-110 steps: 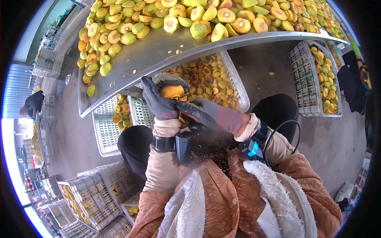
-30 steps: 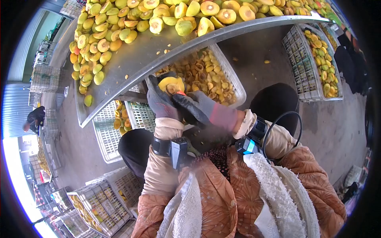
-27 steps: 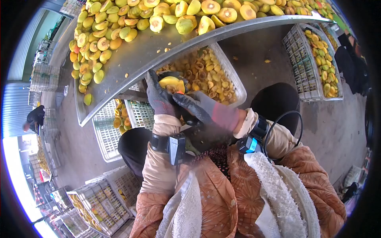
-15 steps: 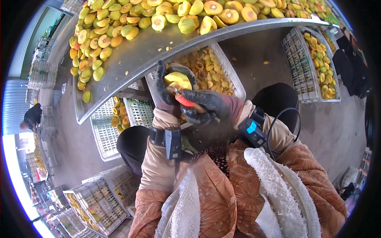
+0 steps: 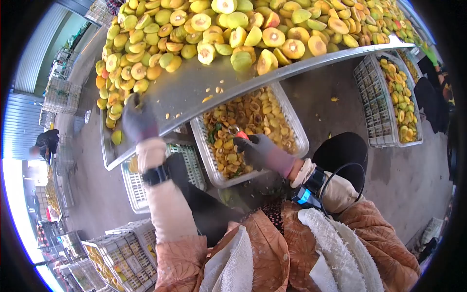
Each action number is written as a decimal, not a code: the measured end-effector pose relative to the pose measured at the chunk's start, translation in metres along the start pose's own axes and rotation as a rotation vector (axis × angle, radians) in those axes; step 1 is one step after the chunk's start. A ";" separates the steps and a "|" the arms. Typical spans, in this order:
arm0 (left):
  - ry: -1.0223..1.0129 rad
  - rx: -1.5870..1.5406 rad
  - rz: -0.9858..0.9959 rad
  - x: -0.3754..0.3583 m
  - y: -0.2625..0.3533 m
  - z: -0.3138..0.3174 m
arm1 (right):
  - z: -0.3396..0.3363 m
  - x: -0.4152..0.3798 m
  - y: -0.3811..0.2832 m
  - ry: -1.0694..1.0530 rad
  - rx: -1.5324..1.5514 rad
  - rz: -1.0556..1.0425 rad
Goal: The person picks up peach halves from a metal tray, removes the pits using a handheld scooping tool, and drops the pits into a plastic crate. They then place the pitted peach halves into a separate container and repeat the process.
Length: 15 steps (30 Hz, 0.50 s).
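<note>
Both have parted, seemingly pausing the tool work: the gloved right hand (image 5: 262, 152) grasps a red-handled metal tool (image 5: 242, 135) over a white plastic crate (image 5: 204, 150); the blurred left hand (image 5: 139, 120), grip unclear, is by halved yellow-green fruit (image 5: 141, 85) on the metal surface (image 5: 187, 82).

bright white glare at left edge, strong fisheye curvature, black rounded corners, left glove motion-blurred (image 5: 139, 119)

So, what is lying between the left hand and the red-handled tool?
From left hand to red-handled tool, the head view shows the metal table and its edge, then the crate's rim and some fruit pieces.
</note>
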State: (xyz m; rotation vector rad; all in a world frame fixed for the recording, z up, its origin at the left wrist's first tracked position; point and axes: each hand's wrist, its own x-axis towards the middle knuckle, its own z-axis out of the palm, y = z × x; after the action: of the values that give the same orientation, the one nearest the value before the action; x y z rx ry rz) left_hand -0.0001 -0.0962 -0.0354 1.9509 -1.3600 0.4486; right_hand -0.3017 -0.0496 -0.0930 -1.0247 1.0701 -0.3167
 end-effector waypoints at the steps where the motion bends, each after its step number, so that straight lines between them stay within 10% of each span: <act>1: -0.149 -0.150 0.032 0.014 0.035 0.013 | 0.002 0.003 0.000 0.005 0.113 0.026; 7: -0.450 0.000 0.211 0.064 0.090 0.159 | -0.006 0.001 -0.009 0.035 0.029 -0.042; 15: -0.690 0.023 0.163 0.058 0.071 0.149 | -0.009 -0.006 -0.002 0.137 0.030 -0.288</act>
State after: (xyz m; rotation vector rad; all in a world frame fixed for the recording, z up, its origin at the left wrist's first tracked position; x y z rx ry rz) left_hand -0.0589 -0.2561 -0.0770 2.1141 -1.9468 -0.1680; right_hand -0.3117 -0.0516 -0.0887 -1.1440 1.0356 -0.6422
